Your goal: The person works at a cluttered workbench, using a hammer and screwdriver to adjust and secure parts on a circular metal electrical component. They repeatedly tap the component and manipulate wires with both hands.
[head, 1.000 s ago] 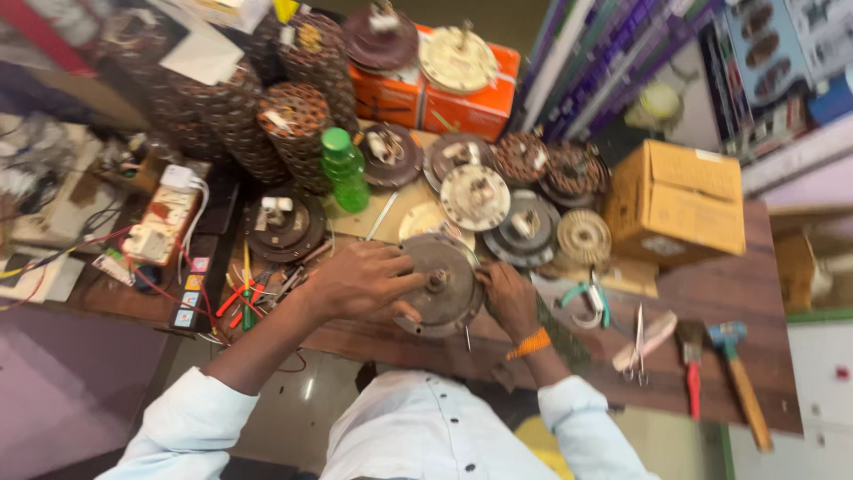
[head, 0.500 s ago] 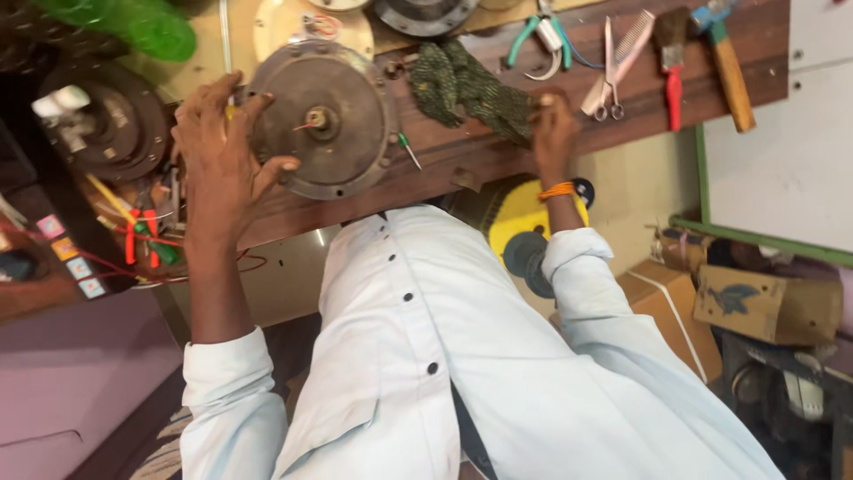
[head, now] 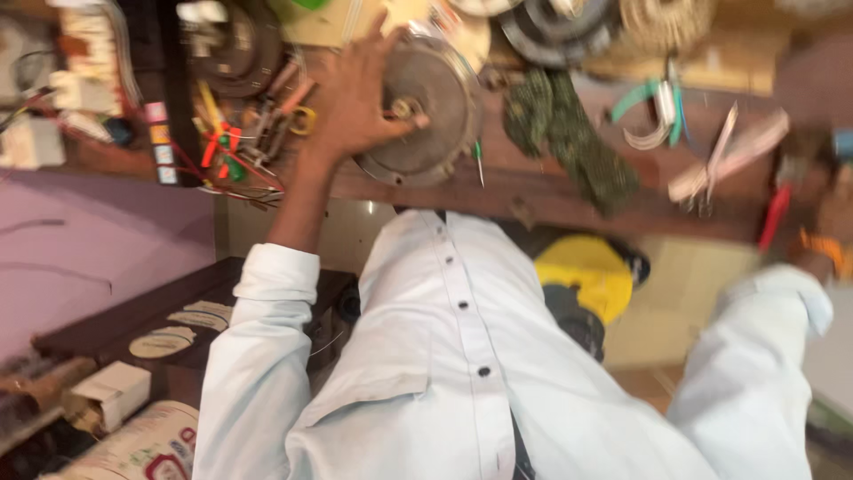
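Seen from above, a person in a white shirt (head: 462, 356) leans over a long wooden table (head: 551, 191) crowded with workshop gear. Largest among the pieces at hand is a round grey metal motor housing (head: 426, 111), lying flat near the table's front edge with a short shaft at its centre. The left hand (head: 355, 98) is spread across the housing's left side, fingers splayed wide over the rim and the thumb reaching toward the shaft; its grip is open-palmed, pressing on the housing rather than closed around it. Just right of the housing lies a dark green patterned cloth (head: 569, 142), draped toward the table edge. Farther right are green-handled pliers (head: 653, 111) and a red-handled tool (head: 775, 215), both blurred. Left of the hand sits a tangle of coloured wires (head: 231, 147). Only the wrist of the right hand (head: 813, 253) shows at the frame's far right, an orange band on it, and its grip cannot be made out. Below the table edge, a yellow object (head: 586, 276) is near the person's lap.
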